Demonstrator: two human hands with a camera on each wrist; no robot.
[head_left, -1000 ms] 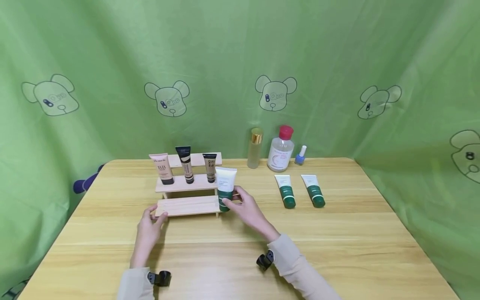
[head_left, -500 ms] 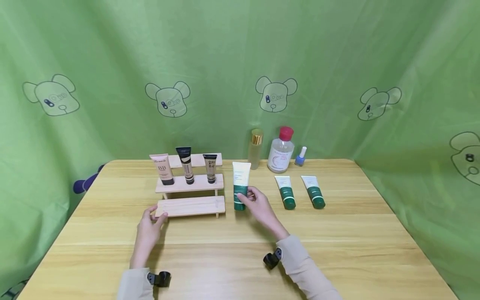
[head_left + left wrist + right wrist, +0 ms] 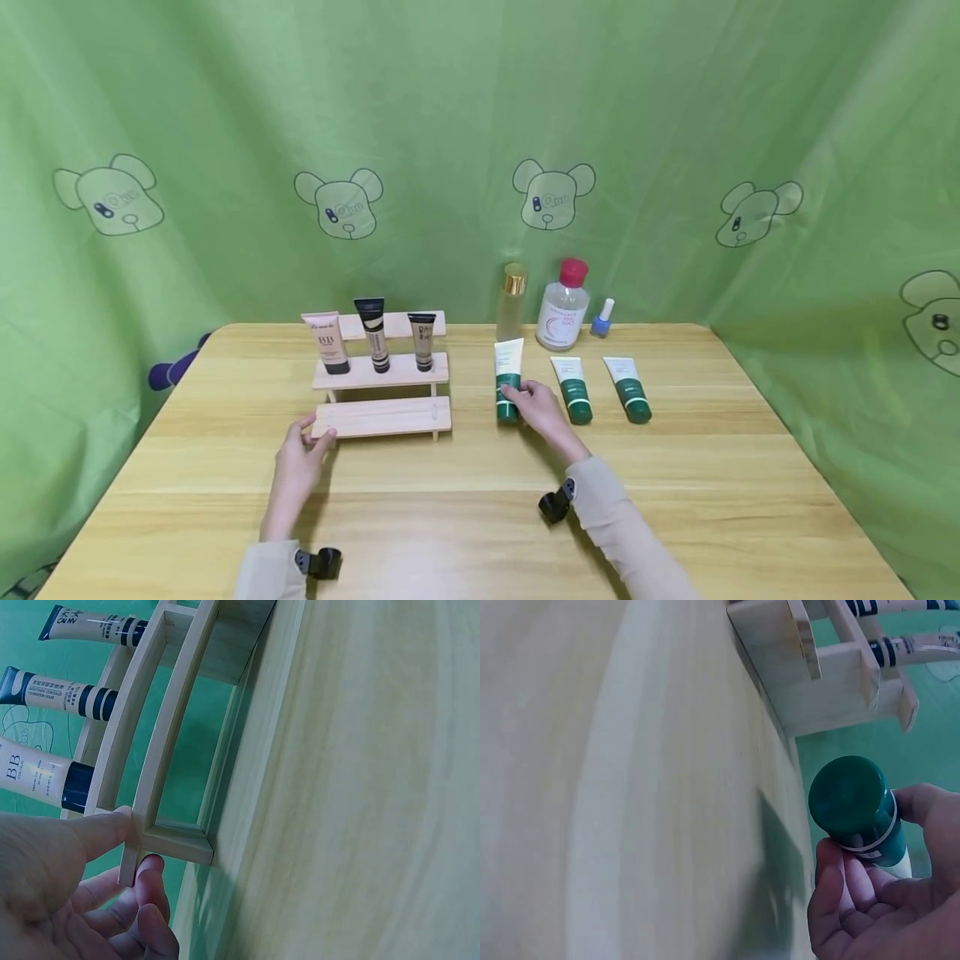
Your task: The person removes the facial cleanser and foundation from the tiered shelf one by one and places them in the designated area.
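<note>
My right hand (image 3: 542, 410) grips a white-and-green squeeze tube (image 3: 508, 367) by its green lower part, to the right of the wooden rack. In the right wrist view the tube's green cap (image 3: 849, 796) points at the camera, with thumb and fingers around it. My left hand (image 3: 298, 458) pinches the left end of the rack's lowest shelf (image 3: 382, 417); the left wrist view shows the thumb (image 3: 105, 829) on top and fingers below. On the middle shelf stand a pink BB cream tube (image 3: 327, 342), a black-topped concealer tube (image 3: 374, 335) and a small dark-capped tube (image 3: 423, 342).
Two more white-and-green tubes (image 3: 573, 390) (image 3: 628, 390) lie on the table (image 3: 480, 517) at right. Behind stand a gold-capped bottle (image 3: 512, 302), a clear bottle with a red cap (image 3: 563, 307) and a blue nail polish bottle (image 3: 602, 319). A green curtain (image 3: 450, 125) surrounds the table.
My right hand has carried the white-and-green tube rightward, from the right end of the lowest shelf out over the table. My left hand has stayed on the rack.
</note>
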